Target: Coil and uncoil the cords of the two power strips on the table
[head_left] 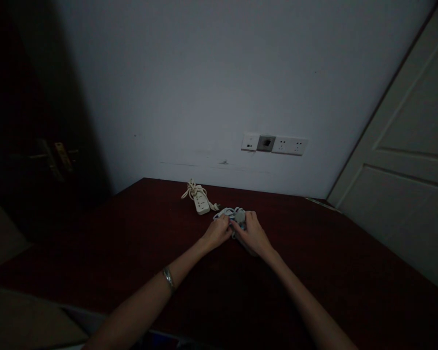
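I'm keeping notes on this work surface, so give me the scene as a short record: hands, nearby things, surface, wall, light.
Left hand: fingers on the pale cable bundle
Right hand: holding the same bundle from its right side
Left wrist: bracelet
Nearby: white power strip, beyond and left of the hands, cord looped at its far end
Surface: dark red tabletop
Wall: row of socket plates, one grey
Light: dim

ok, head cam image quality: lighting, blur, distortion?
Head view: dim throughout, the dark door at left sunk nearly to black, the wall lighter, no strong glare; same view: pale door at right leans, likely wide-angle stretch; same view: pale cord at the left hand and right hand lacks fine detail.
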Action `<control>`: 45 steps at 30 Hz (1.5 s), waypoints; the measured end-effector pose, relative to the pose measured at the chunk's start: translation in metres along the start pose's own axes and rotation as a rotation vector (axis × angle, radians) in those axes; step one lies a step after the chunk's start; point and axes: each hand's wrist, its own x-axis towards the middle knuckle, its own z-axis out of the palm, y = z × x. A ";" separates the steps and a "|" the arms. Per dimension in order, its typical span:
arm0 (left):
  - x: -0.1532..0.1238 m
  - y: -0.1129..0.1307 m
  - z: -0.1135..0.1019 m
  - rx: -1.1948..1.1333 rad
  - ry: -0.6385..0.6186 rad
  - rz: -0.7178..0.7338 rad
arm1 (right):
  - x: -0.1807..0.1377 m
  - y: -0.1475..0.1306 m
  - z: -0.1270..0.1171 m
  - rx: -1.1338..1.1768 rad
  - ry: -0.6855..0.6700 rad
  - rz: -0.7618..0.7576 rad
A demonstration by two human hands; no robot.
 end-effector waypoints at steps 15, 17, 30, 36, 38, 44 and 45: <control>0.003 -0.002 0.000 0.044 0.037 -0.079 | 0.005 0.017 0.009 0.299 0.102 -0.080; 0.003 -0.004 0.001 0.029 0.047 -0.065 | 0.004 0.018 0.011 0.361 0.113 -0.067; 0.014 -0.021 -0.002 -0.518 0.005 -0.129 | -0.004 0.019 0.011 0.452 0.148 -0.072; 0.017 -0.025 -0.004 -0.683 -0.082 -0.207 | -0.003 0.020 0.008 0.401 0.118 -0.121; 0.018 -0.026 -0.003 -0.741 -0.112 -0.237 | -0.004 0.020 0.009 0.363 0.119 -0.120; 0.021 -0.022 -0.001 -0.854 -0.127 -0.314 | -0.010 0.016 0.014 0.193 0.148 -0.213; 0.020 -0.020 -0.002 -0.868 -0.127 -0.316 | -0.010 0.015 0.014 0.176 0.143 -0.229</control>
